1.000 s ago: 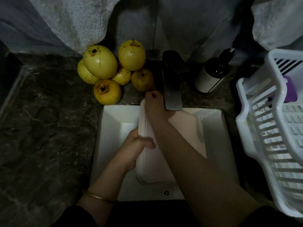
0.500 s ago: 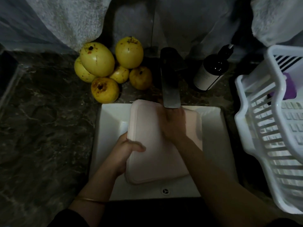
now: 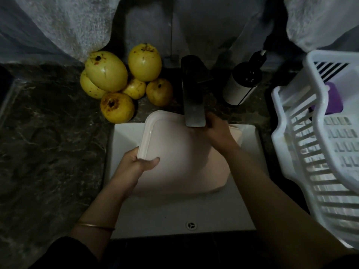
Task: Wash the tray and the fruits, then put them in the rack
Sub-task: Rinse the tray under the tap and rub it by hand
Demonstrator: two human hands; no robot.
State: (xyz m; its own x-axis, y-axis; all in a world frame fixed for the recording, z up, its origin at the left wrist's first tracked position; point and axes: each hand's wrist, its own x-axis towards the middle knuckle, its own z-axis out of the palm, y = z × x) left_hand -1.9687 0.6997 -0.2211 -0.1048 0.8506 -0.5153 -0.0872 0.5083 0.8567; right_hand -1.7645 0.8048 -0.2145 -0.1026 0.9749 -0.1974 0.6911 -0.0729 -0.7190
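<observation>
A: Where's the tray (image 3: 174, 152)?
B: Over the sink (image 3: 121, 146) — your left hand (image 3: 136, 166) grips its left edge, thumb on top. Your right hand (image 3: 217, 133) — fingers I can't tell — is nearer the rack (image 3: 318, 144).

A dark, veined stone counter (image 3: 48, 152) has a white square sink (image 3: 174, 216) set into it, with a dark faucet (image 3: 192, 94) at the sink's back edge. Six spotted yellow fruits (image 3: 105, 71) are heaped behind the sink's left corner. A dark bottle (image 3: 241, 84) stands just right of the faucet, and a white plastic rack (image 3: 320, 162) sits at the far right.
</observation>
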